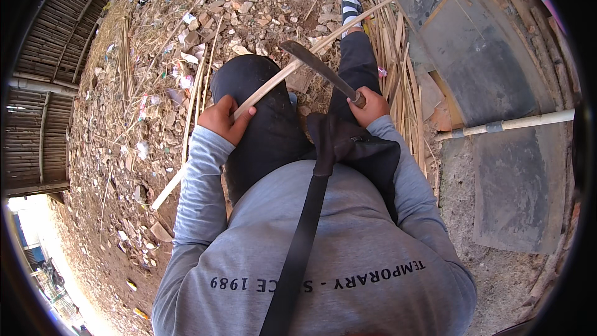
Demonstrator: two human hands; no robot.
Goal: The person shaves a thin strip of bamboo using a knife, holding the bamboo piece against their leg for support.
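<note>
A long pale bamboo strip [271, 83] runs slantwise across my left thigh, its far end up toward the right. My left hand [227, 118] is closed around it near the thigh, thumb along its surface. In my right hand [369, 107] is the handle of a machete [328, 73], gripped above my other leg. The dark, slightly curved blade points up and left and crosses the strip beyond my left knee. Whether blade and strip touch there, I cannot tell. The strip's lower end [166, 190] sticks out past my left forearm.
A bundle of split bamboo strips [398, 56] lies along my right leg. More thin strips [200, 87] lie on the left, over rubble and litter [143, 130]. Dark sheets [516, 180] and a pale pole [528, 122] are at right. A bamboo-slat wall [46, 50] stands far left.
</note>
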